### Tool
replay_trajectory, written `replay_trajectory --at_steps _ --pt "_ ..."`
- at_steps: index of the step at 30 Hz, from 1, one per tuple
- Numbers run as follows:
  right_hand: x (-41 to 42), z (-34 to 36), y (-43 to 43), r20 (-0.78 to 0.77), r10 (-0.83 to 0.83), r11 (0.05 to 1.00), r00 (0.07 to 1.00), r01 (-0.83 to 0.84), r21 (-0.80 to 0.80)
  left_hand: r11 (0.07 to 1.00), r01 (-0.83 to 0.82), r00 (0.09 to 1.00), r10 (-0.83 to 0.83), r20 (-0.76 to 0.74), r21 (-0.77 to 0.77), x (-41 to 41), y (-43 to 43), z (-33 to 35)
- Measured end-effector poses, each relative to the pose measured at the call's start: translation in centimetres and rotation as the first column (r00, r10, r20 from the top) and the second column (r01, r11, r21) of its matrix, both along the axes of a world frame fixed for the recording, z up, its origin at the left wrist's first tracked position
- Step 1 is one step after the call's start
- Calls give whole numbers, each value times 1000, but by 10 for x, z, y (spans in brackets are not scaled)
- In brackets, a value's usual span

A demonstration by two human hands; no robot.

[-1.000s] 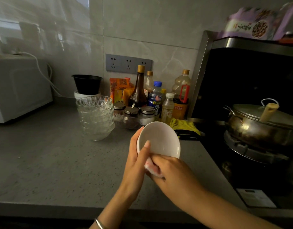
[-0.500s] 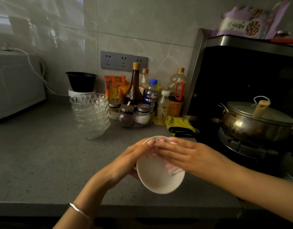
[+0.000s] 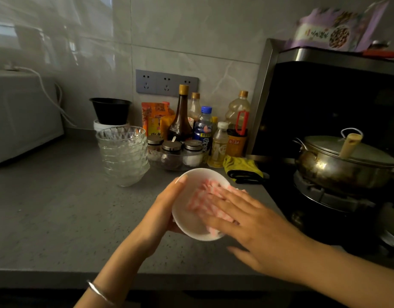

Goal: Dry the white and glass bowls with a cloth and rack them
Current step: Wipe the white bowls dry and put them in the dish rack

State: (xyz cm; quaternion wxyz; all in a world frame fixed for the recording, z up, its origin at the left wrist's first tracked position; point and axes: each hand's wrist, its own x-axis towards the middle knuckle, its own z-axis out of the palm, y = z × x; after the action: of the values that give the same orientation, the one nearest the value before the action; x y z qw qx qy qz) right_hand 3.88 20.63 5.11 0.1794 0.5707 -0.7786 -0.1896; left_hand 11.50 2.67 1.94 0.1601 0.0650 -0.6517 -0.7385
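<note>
White bowl [image 3: 188, 222], mouth up toward the camera, pink cloth [image 3: 205, 196] inside

My hands: two, left hand [image 3: 160, 212] and right hand [image 3: 258, 232]. White bowl [image 3: 189, 225]: one. Pink-striped cloth [image 3: 202, 196]: one. Glass bowls [image 3: 122, 156]: one stack, exact number lost in overlapping glass. Metal-lidded jars [image 3: 174, 147]: three. Bottles [image 3: 181, 114]: five I can count, more maybe hidden behind. Wall sockets [image 3: 166, 83]: three. Lidded pot [image 3: 345, 165]: one. Black bowl [image 3: 111, 111]: one. Yellow glove [image 3: 240, 163]: one. Bracelet [image 3: 98, 291] on my left wrist: one.
</note>
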Motion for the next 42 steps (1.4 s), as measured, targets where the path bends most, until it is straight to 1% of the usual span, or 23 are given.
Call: replay_trajectory --at_steps 2,4,5,7,9,11,13,14,15,18,20,21,23,24,25,28,31,33,35,36,37,39,42 --pt "10 2 -1 33 -25 999 999 24 27 1000 -18 1000 17 -17 -24 -1 3 -1" --pt "14 -2 -3 214 25 1000 976 -23 -13 999 -43 999 43 -20 -9 -3 9 -3" --pt "13 -6 -3 291 81 997 953 -73 -37 998 -61 998 61 -13 4 -3 12 -5" --pt "19 -5 -7 500 94 996 861 -81 -46 995 -87 996 87 9 46 -4 15 -10" --pt "19 -8 -12 572 104 995 814 -85 -60 996 -83 996 82 23 37 -3 16 -12" --pt "12 -12 -16 518 98 995 850 -84 -50 999 -52 999 52 3 -10 -2 16 -12" --pt "1 -20 -21 319 120 989 940 -86 -118 999 -28 1000 28 -14 -24 -1 15 -9" --pt "-1 -23 -23 217 103 988 971 -75 -137 999 -31 999 30 -20 -20 -1 14 -9" --pt "-2 -23 -24 170 49 992 984 -29 -120 999 -42 999 42 -20 -10 -1 13 -9" --pt "5 -23 -29 134 -23 994 991 37 -102 993 -98 995 98 6 70 -1 12 -11" --pt "14 -22 -24 155 27 994 988 -11 -105 985 -136 991 135 16 108 0 12 -13" --pt "16 -18 -23 216 58 996 975 -41 -84 982 -148 989 147 21 117 -1 12 -15" --pt "14 -13 -21 328 152 986 932 -120 -117 985 -118 993 115 34 129 -2 14 -16" --pt "11 -16 -23 326 192 978 926 -152 -146 988 -88 996 84 36 129 -2 16 -16" --pt "6 -22 -25 260 200 974 945 -162 -160 990 -65 998 62 31 125 -3 18 -16" --pt "0 -34 -29 84 32 982 996 -16 -186 991 -71 997 70 13 111 -2 20 -13" --pt "6 -37 -32 -25 19 979 999 -24 -205 989 -121 992 123 -11 88 1 19 -12" --pt "11 -37 -28 -3 76 970 997 -75 -233 983 -156 987 159 -32 93 3 20 -12" --pt "7 -40 -26 116 220 925 969 -170 -339 974 -183 982 189 -28 131 2 20 -13" --pt "4 -40 -26 177 268 916 947 -194 -350 973 -181 982 187 -24 141 2 20 -15" --pt "0 -41 -28 171 303 908 938 -230 -349 977 -173 984 177 -21 127 1 20 -16" --pt "-9 -42 -33 8 265 923 964 -251 -291 987 -147 988 150 -40 69 -2 19 -17" --pt "-9 -39 -34 -33 67 966 997 -73 -250 993 -117 988 118 -101 14 -2 18 -12"
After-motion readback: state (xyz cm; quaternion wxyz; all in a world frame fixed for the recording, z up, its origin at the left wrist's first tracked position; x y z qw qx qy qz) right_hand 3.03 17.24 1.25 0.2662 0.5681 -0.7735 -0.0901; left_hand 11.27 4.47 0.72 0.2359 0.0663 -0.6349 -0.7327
